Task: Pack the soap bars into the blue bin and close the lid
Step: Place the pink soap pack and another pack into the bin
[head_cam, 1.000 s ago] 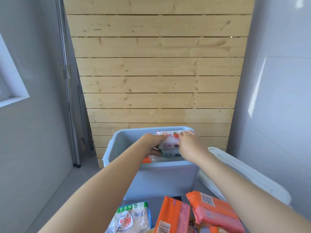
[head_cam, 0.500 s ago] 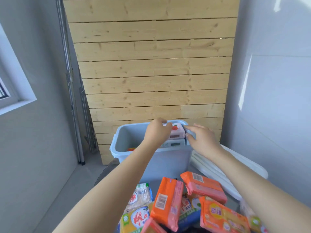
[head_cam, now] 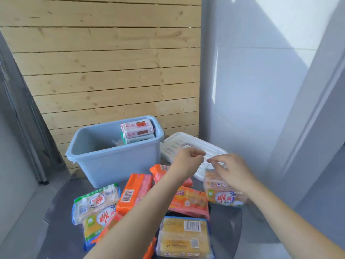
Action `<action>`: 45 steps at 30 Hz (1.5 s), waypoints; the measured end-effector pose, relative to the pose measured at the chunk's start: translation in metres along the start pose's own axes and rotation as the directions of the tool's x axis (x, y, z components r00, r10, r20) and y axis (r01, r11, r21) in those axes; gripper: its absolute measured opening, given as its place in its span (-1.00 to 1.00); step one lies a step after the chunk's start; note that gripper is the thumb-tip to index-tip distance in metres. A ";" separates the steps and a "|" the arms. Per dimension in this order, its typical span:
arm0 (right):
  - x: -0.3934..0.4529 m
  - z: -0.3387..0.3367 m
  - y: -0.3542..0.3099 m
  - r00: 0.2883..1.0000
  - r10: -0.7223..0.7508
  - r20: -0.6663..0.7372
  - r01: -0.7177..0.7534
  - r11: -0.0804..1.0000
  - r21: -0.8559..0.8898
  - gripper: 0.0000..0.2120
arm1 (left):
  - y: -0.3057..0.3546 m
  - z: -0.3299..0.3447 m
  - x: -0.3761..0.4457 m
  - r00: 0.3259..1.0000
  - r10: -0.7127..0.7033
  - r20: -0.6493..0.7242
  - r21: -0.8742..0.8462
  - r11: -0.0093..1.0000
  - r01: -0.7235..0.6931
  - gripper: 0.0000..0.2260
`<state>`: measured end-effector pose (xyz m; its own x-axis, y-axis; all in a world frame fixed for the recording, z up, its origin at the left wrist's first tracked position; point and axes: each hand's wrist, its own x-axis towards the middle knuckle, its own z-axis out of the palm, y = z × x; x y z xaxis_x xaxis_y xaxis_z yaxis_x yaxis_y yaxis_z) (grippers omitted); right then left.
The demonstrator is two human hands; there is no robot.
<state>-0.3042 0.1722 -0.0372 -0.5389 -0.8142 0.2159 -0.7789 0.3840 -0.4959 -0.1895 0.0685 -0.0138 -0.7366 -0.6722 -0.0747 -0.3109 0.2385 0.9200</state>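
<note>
Blue bin (head_cam: 119, 165): matt, smooth plastic. Lid (head_cam: 196, 146): white ribbed plastic, slight sheen. Soap packs: glossy crinkled plastic film, e.g. orange pack (head_cam: 133, 193), clear-wrapped yellow pack (head_cam: 183, 236) at table's near edge. Table (head_cam: 61, 208): grey, smooth, reflective. Back wall (head_cam: 112, 71): unfinished knotty wood planks, matt.

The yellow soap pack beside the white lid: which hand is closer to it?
Right. The right hand hovers directly over the yellow soap pack; the left hand is farther left, above the orange packs.
</note>
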 end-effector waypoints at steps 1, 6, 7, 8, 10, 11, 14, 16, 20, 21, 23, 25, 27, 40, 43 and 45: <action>-0.003 -0.002 0.009 0.997 0.021 0.076 -0.023 1.000 0.013 -0.76 | -0.005 0.009 0.002 0.999 -0.017 0.027 0.025 1.000 0.016 -0.74; -0.010 -0.009 0.042 0.917 -0.028 0.398 0.039 0.999 -0.019 -0.58 | -0.032 0.031 0.007 0.978 -0.098 0.182 0.065 0.994 0.087 -0.61; -0.009 -0.010 0.046 0.905 -0.049 0.422 0.062 0.998 -0.018 -0.51 | -0.035 0.032 0.008 0.972 -0.101 0.213 0.056 0.994 0.091 -0.60; -0.009 -0.011 0.049 0.897 -0.063 0.437 0.066 0.998 0.009 -0.45 | -0.037 0.032 0.008 0.966 -0.101 0.239 0.047 0.995 0.092 -0.59; -0.007 -0.009 0.053 0.896 -0.069 0.439 0.045 0.997 0.064 -0.36 | -0.042 0.032 0.012 0.959 -0.093 0.266 0.043 0.995 0.085 -0.56; -0.006 -0.006 0.055 0.902 -0.065 0.427 0.039 0.997 0.069 -0.35 | -0.044 0.033 0.014 0.956 -0.091 0.278 0.047 0.996 0.081 -0.54; -0.003 -0.001 0.059 0.925 -0.034 0.378 0.018 0.999 0.046 -0.37 | -0.049 0.031 0.018 0.934 -0.081 0.347 0.051 0.996 0.067 -0.44; -0.002 -0.002 0.059 0.929 0.000 0.371 -0.025 0.998 0.063 -0.39 | -0.050 0.030 0.019 0.927 -0.062 0.369 0.053 0.998 0.045 -0.38; -0.001 -0.016 0.049 0.930 0.022 0.367 -0.078 0.987 0.138 -0.46 | -0.043 0.023 0.016 0.943 0.008 0.333 0.089 0.995 -0.040 -0.37; 0.000 -0.022 0.042 0.932 0.008 0.362 -0.075 0.982 0.171 -0.48 | -0.038 0.017 0.014 0.949 0.039 0.312 0.108 0.991 -0.076 -0.38; 0.005 -0.034 0.025 0.935 -0.045 0.353 -0.044 0.970 0.239 -0.51 | -0.027 0.000 0.009 0.960 0.105 0.259 0.130 0.981 -0.143 -0.42; 0.012 -0.046 0.005 0.932 -0.100 0.348 -0.010 0.954 0.301 -0.54 | -0.014 -0.021 0.004 0.965 0.148 0.218 0.117 0.977 -0.177 -0.50; 0.020 -0.055 -0.019 0.927 -0.157 0.341 0.022 0.929 0.370 -0.55 | -0.001 -0.049 -0.003 0.972 0.172 0.162 0.048 0.982 -0.182 -0.61; 0.131 -0.026 -0.182 0.831 -0.448 0.329 0.263 0.839 0.477 -0.55 | 0.022 -0.235 -0.009 0.982 0.171 -0.082 0.079 0.983 -0.165 -0.64; 0.159 -0.012 -0.203 0.804 -0.469 0.365 0.290 0.846 0.447 -0.58 | 0.015 -0.257 0.005 0.978 0.147 -0.145 0.072 0.988 -0.138 -0.62; 0.175 -0.001 -0.209 0.778 -0.479 0.406 0.322 0.860 0.396 -0.60 | 0.004 -0.264 0.016 0.982 0.107 -0.154 0.066 0.993 -0.098 -0.61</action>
<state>-0.2360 -0.0497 0.1052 0.0838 -0.9944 0.0639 -0.7164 -0.1046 -0.6898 -0.0440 -0.1259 0.0906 -0.6640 -0.7429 0.0845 -0.2763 0.3488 0.8956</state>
